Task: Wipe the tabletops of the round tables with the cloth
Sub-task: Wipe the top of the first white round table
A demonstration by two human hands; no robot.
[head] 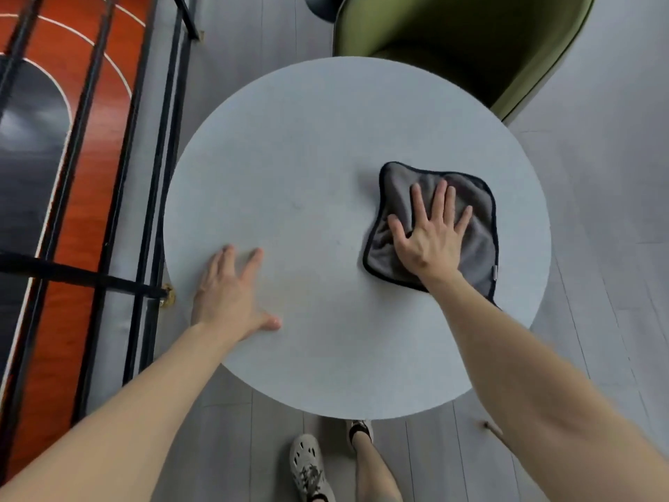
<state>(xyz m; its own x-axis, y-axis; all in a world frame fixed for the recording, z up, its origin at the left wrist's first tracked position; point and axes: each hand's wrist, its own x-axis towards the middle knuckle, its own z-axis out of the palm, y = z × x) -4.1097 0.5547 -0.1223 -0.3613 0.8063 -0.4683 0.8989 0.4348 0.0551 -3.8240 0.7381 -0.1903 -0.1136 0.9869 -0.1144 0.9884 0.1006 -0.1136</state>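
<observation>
A round pale grey-blue tabletop (307,157) fills the middle of the head view. On its right side lies a grey cloth (398,190) with a dark hem, spread almost flat. My right hand (429,233) presses down on the cloth with its fingers straight and spread. My left hand (231,295) rests flat on the bare tabletop near the left edge, fingers straight, holding nothing.
A green upholstered chair (470,41) stands just beyond the table's far right edge. A black metal railing (144,175) runs along the left, close to the table's rim, with a red floor below it. My feet (307,465) stand on grey floorboards at the near edge.
</observation>
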